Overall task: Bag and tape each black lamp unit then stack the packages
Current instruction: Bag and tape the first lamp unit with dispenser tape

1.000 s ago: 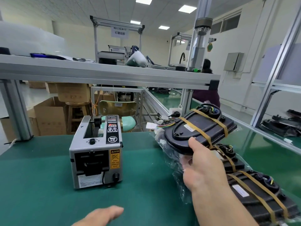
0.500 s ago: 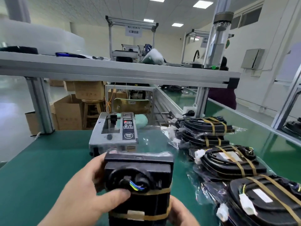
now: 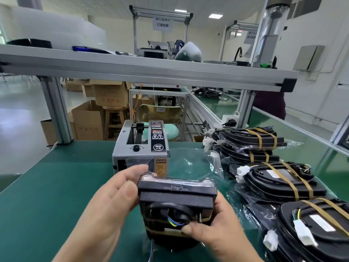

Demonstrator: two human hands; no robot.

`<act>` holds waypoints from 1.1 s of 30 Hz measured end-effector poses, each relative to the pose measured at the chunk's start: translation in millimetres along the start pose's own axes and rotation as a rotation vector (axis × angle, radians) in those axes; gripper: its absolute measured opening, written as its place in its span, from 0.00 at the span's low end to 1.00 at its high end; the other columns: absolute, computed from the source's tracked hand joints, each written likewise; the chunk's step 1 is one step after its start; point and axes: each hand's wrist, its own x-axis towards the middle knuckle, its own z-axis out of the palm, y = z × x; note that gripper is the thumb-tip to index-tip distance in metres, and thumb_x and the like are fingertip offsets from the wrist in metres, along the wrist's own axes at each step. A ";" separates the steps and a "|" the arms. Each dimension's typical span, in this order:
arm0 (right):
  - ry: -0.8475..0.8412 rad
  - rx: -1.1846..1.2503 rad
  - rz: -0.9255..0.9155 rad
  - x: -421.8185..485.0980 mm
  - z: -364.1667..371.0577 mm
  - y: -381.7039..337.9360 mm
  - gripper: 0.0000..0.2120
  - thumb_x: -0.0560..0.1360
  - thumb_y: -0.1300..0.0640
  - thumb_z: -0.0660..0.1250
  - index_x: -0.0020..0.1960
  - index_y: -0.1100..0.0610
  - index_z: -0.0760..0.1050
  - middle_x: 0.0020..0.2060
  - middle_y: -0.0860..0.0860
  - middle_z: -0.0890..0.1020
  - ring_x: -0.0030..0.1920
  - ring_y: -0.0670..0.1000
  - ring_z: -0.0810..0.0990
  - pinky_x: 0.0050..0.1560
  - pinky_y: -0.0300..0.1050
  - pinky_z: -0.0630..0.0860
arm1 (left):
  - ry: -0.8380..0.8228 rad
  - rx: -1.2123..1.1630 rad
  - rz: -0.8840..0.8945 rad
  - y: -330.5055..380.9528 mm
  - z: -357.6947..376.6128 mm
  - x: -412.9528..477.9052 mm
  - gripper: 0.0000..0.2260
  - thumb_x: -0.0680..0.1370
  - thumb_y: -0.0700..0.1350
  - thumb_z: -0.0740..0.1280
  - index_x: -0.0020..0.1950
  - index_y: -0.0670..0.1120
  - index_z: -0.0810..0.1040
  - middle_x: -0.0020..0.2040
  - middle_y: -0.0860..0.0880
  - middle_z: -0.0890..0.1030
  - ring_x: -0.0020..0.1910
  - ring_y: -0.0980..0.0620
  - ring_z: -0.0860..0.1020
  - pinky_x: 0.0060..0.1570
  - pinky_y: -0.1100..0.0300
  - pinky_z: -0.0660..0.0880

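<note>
Head view. Black lamp unit, held upright above the green desk, just in front of the tape dispenser. Right hand: fingers clamped on the unit's lower right, thumb on its face. Left hand: fingers pinched together on the clear bag at the unit's top-left corner. Bagged, taped lamp packages lie stacked at right (wires showing).

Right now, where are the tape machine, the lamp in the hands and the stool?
tape machine (image 3: 158,138): head view, black control panel.
lamp (image 3: 176,200): head view, textured black front.
stool (image 3: 113,108): head view, wooden seat.
</note>
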 end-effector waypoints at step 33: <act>0.019 -1.039 -0.574 -1.7 -8.5 -28.4 0.24 0.58 0.55 0.77 0.51 0.46 0.71 0.41 0.43 0.76 0.41 0.45 0.78 0.39 0.40 0.74 | 0.517 -0.045 -0.539 -25.1 -20.1 34.1 0.05 0.75 0.47 0.71 0.40 0.48 0.78 0.27 0.54 0.79 0.23 0.59 0.75 0.31 0.62 0.69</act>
